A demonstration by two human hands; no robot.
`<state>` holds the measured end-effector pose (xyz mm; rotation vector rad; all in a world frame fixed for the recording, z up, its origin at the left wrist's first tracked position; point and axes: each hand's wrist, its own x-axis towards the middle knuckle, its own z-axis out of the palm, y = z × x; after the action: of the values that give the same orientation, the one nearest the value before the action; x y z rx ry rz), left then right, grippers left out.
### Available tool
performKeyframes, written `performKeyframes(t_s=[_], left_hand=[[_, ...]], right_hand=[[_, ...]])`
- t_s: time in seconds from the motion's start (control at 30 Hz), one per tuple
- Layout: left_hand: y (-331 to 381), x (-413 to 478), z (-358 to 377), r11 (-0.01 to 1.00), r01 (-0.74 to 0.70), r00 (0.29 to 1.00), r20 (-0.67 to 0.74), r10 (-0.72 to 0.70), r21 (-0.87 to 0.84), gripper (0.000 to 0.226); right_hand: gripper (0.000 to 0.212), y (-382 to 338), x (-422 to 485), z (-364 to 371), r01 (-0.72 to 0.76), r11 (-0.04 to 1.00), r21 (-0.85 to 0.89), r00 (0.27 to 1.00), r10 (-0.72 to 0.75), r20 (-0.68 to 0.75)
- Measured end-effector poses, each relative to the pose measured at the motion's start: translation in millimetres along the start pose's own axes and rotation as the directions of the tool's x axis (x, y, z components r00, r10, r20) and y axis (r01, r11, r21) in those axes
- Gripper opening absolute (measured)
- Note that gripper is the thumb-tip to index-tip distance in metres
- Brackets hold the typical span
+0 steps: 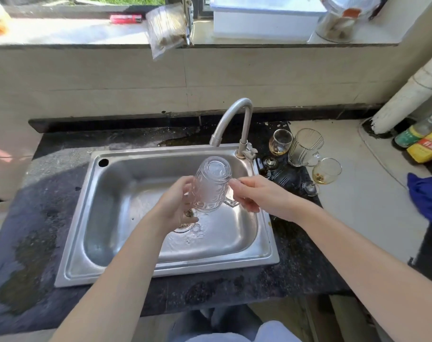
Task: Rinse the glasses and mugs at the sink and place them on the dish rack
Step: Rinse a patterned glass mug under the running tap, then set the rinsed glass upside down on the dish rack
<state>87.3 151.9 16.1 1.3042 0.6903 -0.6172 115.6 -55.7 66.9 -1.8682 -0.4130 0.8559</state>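
Over sink (pixel 264 233), both hands grip upturned glass mug (pixel 211 186).

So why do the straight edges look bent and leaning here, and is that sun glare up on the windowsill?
Head view: the wide-angle lens stretches things near the frame edges, so the white pipe leans. Yes, sunlight washes the windowsill nearly white, while shadow darkens the counter at left. The glass mug, held by the left hand and right hand, looks slightly soft, its clear edges hard to trace.

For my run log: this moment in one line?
left hand + right hand: hold glass mug inverted over sink | waiting: three used glasses right of tap
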Motion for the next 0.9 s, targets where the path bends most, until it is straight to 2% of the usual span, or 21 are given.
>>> performKeyframes(t_s=[0.07, 0.13, 0.17, 0.27, 0.3, 0.33, 0.4, 0.47, 0.53, 0.63, 0.73, 0.83, 0.9], left_hand=[[-1.7, -3.1, -3.4, 0.999, -0.026, 0.998, -0.051, 0.028, 0.038, 0.028], [-10.5, -4.9, -6.7, 0.987, 0.018, 0.99, -0.141, 0.005, 0.162, 0.036], [-13.8, -5.3, -9.2, 0.979, 0.046, 0.987, -0.159, -0.014, 0.198, 0.042], [-20.2, -4.9, -20.2, 0.977, 0.077, 0.993, -0.102, -0.058, 0.197, 0.044], [-23.5, -5.4, -24.6, 0.975, 0.102, 0.992, -0.095, -0.085, 0.196, 0.045], [-27.5, -6.8, -28.4, 0.972, 0.126, 0.99, -0.082, -0.111, 0.199, 0.046], [-34.6, -10.1, -33.3, 0.967, 0.154, 0.988, -0.033, -0.151, 0.205, 0.048], [-36.1, -12.9, -34.7, 0.964, 0.152, 0.985, 0.042, -0.165, 0.219, 0.054], [-34.6, -17.6, -31.9, 0.96, 0.156, 0.973, 0.131, -0.19, 0.235, 0.06], [-32.7, -23.9, -19.9, 0.929, 0.157, 0.923, 0.285, -0.259, 0.334, 0.072], [-33.3, -32.3, 8.3, 0.881, 0.138, 0.851, 0.401, -0.339, 0.452, 0.077], [-44.8, -50.7, 53.5, 0.844, 0.073, 0.792, 0.483, -0.373, 0.532, 0.062], [-62.4, -59.4, 87.8, 0.846, 0.025, 0.766, 0.533, -0.359, 0.533, 0.051]], right_hand=[[0.045, -1.2, -1.5, 11.7, -0.022, 1.0, -0.011, 0.999, 0.022, -0.044], [0.043, -0.3, -0.4, 30.7, -0.118, 0.976, -0.182, 0.989, 0.098, -0.114], [0.042, 2.7, -0.2, 40.2, -0.148, 0.967, -0.205, 0.981, 0.117, -0.155], [0.038, 10.7, -8.1, 69.2, -0.152, 0.988, 0.033, 0.955, 0.155, -0.252], [0.039, 15.1, -8.4, 78.2, -0.163, 0.986, 0.046, 0.942, 0.169, -0.29], [0.042, 18.3, -8.3, 87.3, -0.206, 0.978, -0.024, 0.925, 0.187, -0.331], [0.042, 25.6, -10.0, 104.6, -0.293, 0.944, -0.15, 0.896, 0.217, -0.387], [0.043, 27.6, -18.3, 117.7, -0.276, 0.949, -0.152, 0.882, 0.187, -0.433], [0.043, 25.9, -32.5, 123.0, -0.276, 0.933, -0.229, 0.88, 0.149, -0.452], [0.041, 24.1, -64.2, 125.3, -0.279, 0.915, -0.292, 0.872, 0.114, -0.476], [0.041, 25.2, -104.1, 126.7, -0.275, 0.904, -0.327, 0.831, 0.052, -0.555], [0.037, 32.1, -149.8, 130.0, -0.298, 0.891, -0.343, 0.775, 0.016, -0.632], [0.034, 40.4, -183.9, 133.2, -0.356, 0.875, -0.327, 0.737, 0.048, -0.674]])
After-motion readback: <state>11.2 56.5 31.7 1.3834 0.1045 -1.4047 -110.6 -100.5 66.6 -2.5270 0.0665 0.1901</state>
